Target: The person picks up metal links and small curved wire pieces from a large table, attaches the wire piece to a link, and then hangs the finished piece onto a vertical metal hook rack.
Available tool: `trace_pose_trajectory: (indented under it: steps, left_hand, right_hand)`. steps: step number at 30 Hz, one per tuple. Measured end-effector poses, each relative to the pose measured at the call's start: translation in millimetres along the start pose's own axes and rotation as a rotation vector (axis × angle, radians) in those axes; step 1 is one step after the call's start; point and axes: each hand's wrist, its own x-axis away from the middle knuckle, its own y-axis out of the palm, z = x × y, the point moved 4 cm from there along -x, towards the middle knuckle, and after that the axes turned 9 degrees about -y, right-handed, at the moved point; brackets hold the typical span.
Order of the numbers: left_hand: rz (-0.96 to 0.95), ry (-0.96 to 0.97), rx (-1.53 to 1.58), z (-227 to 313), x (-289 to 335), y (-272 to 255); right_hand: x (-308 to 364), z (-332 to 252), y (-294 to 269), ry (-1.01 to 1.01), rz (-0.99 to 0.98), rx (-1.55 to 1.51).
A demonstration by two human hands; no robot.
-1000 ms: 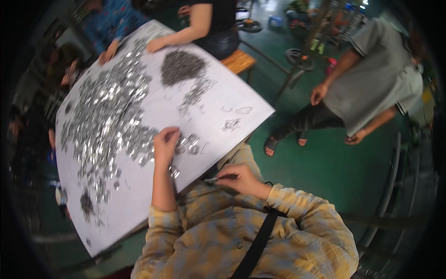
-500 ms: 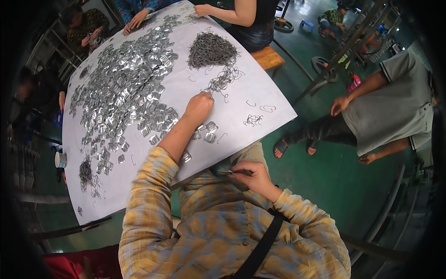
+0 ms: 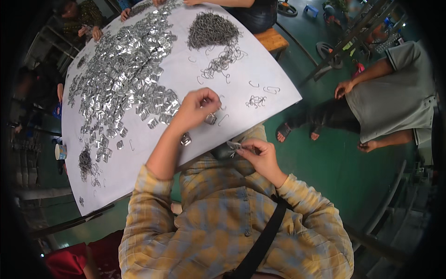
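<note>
My left hand [image 3: 199,109] hovers over the near part of the white table, thumb and fingers curled together; whatever they pinch is too small to make out. Just under it are a shiny metal buckle-like piece [image 3: 210,119] and a thin wire hook [image 3: 223,120]. Another such piece [image 3: 186,139] sits by my left forearm, close to the table's edge. Over my lap, my right hand [image 3: 261,156] pinches a small silvery metal piece [image 3: 233,146], blurred, with thin ends sticking out. Beyond my left hand lie loose wire hooks [image 3: 220,63] below a dense heap of wire hooks [image 3: 213,30].
A broad pile of shiny metal pieces [image 3: 125,69] covers the left of the white table [image 3: 260,60]. A small cluster of hooks [image 3: 256,101] lies near its right corner. A paper cup [image 3: 60,151] stands at the left edge. A person in a grey shirt [image 3: 395,93] is at right; others work around the table.
My left hand has drawn back from the loose hooks toward me, its fingers curled. My right hand has risen slightly, still pinching its metal piece. The view has shifted a little.
</note>
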Motion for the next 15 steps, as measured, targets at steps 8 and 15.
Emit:
trace_pose_trajectory:
  steps: [8,15]
  left_hand:
    - [0.062,0.199,0.000,0.7,82.6,44.2]
    - [0.025,0.134,0.164,-9.8,84.2,54.8]
  right_hand:
    - [-2.1,2.8,4.4,0.090,0.063,-0.165]
    - [-8.3,-2.2,7.1,-0.025,-0.050,-0.040]
